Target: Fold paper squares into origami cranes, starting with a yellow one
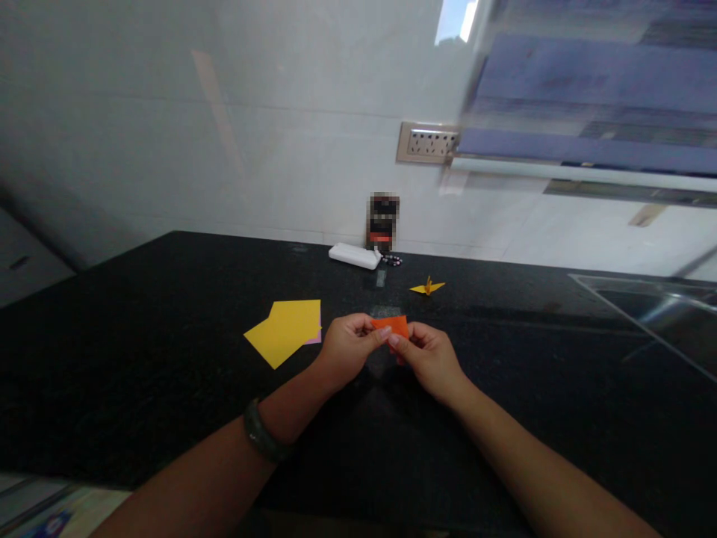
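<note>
Between my two hands is a small folded piece of orange paper [395, 325], held a little above the dark countertop. My left hand [348, 345] pinches its left side, thumb on top. On the right, my right hand [429, 357] grips the near right edge with thumb and fingers; the fingers beneath are partly hidden. Yellow paper sheets [288, 331] lie just left of my left hand, with a bit of purple paper [315, 338] showing under them. A yellow folded paper crane [428, 287] stands beyond my right hand.
A white rectangular device [355, 255] with a beaded strap [391, 260] lies near the wall, before a blurred-out upright object [383, 222]. A sink [666, 306] is set in the black countertop [168, 336] at right. A socket panel [427, 143] is on the wall.
</note>
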`<state>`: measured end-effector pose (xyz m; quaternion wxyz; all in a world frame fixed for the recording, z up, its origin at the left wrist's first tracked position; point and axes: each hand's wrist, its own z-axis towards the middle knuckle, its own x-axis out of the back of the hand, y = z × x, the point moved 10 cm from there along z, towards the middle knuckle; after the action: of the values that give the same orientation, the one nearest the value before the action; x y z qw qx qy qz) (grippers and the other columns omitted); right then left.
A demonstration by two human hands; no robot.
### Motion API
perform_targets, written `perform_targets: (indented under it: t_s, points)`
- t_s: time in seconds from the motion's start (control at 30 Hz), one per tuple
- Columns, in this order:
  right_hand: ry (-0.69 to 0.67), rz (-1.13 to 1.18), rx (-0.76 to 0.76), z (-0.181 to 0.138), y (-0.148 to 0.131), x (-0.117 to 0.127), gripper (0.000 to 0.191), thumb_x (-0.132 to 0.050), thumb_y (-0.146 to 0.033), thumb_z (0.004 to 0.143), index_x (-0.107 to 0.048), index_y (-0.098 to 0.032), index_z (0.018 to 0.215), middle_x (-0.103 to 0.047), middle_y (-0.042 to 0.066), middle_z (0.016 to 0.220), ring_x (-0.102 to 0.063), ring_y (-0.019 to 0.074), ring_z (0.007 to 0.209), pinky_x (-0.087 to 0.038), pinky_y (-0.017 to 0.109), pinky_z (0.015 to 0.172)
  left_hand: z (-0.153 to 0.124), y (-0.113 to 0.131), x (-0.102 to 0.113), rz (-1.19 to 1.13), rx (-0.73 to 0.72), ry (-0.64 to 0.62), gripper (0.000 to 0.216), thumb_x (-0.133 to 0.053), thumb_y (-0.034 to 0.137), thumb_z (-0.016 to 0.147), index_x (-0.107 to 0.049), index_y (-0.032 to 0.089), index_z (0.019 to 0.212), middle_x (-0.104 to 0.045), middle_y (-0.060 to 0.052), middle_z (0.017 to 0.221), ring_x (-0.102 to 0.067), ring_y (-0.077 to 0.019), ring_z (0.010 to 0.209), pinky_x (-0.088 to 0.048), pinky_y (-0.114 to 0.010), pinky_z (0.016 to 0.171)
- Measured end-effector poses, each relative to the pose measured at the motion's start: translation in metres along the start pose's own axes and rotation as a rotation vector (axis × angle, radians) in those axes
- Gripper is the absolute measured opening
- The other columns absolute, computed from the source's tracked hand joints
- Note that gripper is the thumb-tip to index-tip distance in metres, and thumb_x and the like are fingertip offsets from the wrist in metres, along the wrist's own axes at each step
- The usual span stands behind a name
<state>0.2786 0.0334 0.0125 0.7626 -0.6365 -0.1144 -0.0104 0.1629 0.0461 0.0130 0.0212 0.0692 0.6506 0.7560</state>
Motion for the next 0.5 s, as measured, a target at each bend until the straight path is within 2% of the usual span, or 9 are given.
perform_targets:
  t_s: [0.1,0.2,0.27,0.4,0.5]
  points:
    - [-0.021,0.026,0.0,-0.001,-0.001,-0.003,0.022,-0.058,-0.035,0.071,-0.055,-0.015,0.064,-0.053,-0.002,0.055,-0.043,0.0079,0.046,-0.033,0.021,0.045,0.0,0.004,0.001,-0.002,0.015,0.006,0.032,-0.056,0.039,0.071,-0.056,0.013,0.053,-0.054,0.0,0.05,-0.048,-0.009,0.05,-0.037,-0.021,0.051]
    - [-0.012,0.049,-0.025,-0.001,0.001,-0.003,0.023,-0.059,-0.036,0.07,-0.054,-0.015,0.063,-0.054,-0.002,0.055,-0.044,0.008,0.046,-0.034,0.021,0.045,0.0,-0.004,-0.001,-0.123,0.131,-0.002,0.044,-0.045,0.049,0.075,-0.056,0.013,0.054,-0.055,-0.002,0.05,-0.049,-0.0098,0.048,-0.039,-0.023,0.051]
    - [0.004,0.066,-0.038,0.0,0.002,-0.001,0.023,-0.059,-0.036,0.07,-0.054,-0.015,0.062,-0.054,-0.002,0.055,-0.044,0.0078,0.045,-0.035,0.021,0.045,0.0,-0.007,-0.003,-0.147,0.164,-0.018,0.043,-0.046,0.051,0.074,-0.057,0.013,0.057,-0.056,-0.002,0.053,-0.051,-0.0105,0.05,-0.04,-0.023,0.051]
    - [0.013,0.108,-0.041,0.0,0.003,-0.001,0.024,-0.059,-0.037,0.07,-0.054,-0.015,0.063,-0.054,-0.002,0.055,-0.044,0.0071,0.044,-0.035,0.02,0.043,0.001,0.001,-0.003,-0.021,0.066,-0.042,0.028,-0.062,0.039,0.065,-0.059,0.013,0.056,-0.054,0.001,0.051,-0.047,-0.0088,0.051,-0.037,-0.021,0.051]
    - [-0.014,0.128,-0.064,-0.001,0.004,-0.004,0.024,-0.06,-0.039,0.069,-0.056,-0.015,0.066,-0.053,-0.002,0.056,-0.043,0.0066,0.043,-0.035,0.02,0.042,0.0,0.003,-0.001,0.004,0.034,-0.025,0.026,-0.061,0.035,0.067,-0.058,0.013,0.053,-0.053,0.001,0.05,-0.046,-0.0089,0.051,-0.035,-0.021,0.05]
